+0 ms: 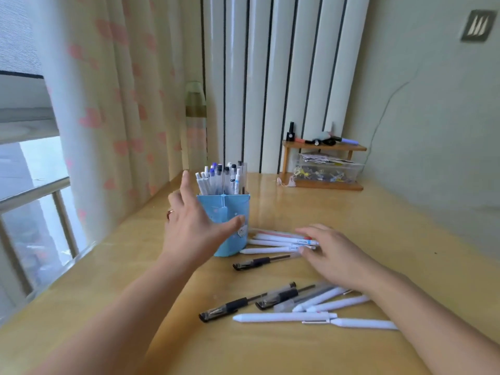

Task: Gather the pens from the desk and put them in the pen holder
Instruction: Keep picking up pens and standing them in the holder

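A blue pen holder [232, 212] stands on the wooden desk [378, 239], with several pens upright in it. My left hand [192, 228] is spread open against the holder's left side, thumb across its front. Just right of the holder lie several white pens [273, 242] in a row, and my right hand [332, 253] rests on their right ends with its fingers loosely bent. A black-grip pen [257, 263] lies in front of that row. Nearer to me is a second scatter of black-grip pens [243, 304] and white pens [286, 317].
A small wooden shelf [324, 147] with markers on top and a clear box of clips under it stands at the back right by the wall. A curtain [113, 104] and a window bound the desk's left edge. A bottle [195, 115] stands behind the holder.
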